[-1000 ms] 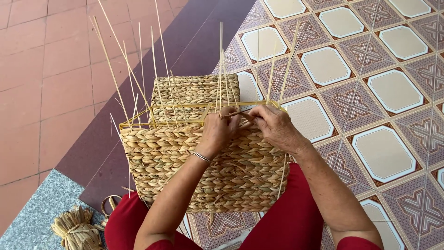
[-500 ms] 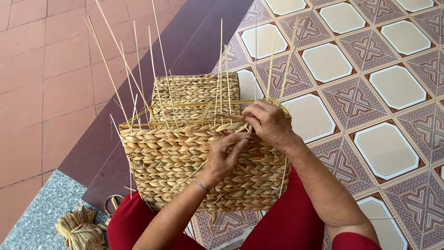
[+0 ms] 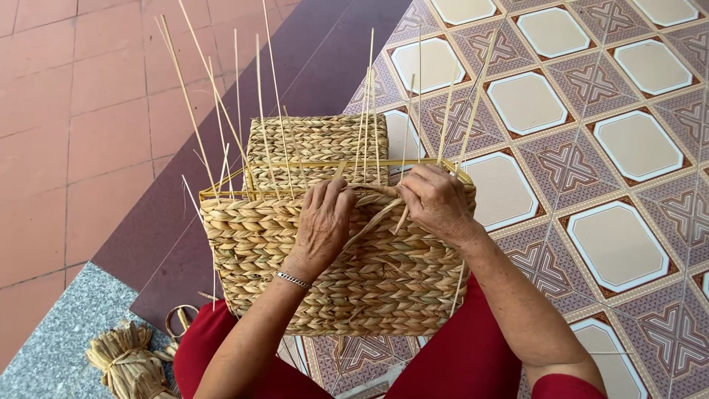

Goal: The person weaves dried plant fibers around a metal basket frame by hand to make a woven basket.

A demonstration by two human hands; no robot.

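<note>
A half-woven straw basket (image 3: 332, 273) is propped on the lap over the patterned tile floor (image 3: 628, 222). Its upper rim is pressed by the left hand (image 3: 323, 225), moved up since earlier; a flat straw strand (image 3: 373, 218) is pinched by the right hand (image 3: 436, 203). Thin upright stakes (image 3: 273, 111) crowd above, and a tied straw bundle (image 3: 129, 362) lies at the lower left.

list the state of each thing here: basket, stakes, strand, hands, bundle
basket: half woven, top rim unfinished, resting against the lap
stakes: upright, loose ends sticking up above the weave
strand: bent, pulled across the near wall between both hands
left hand: flat on the wall, fingertips at the top row
right hand: closed on the strand at the rim
bundle: tied, lying on the floor
</note>
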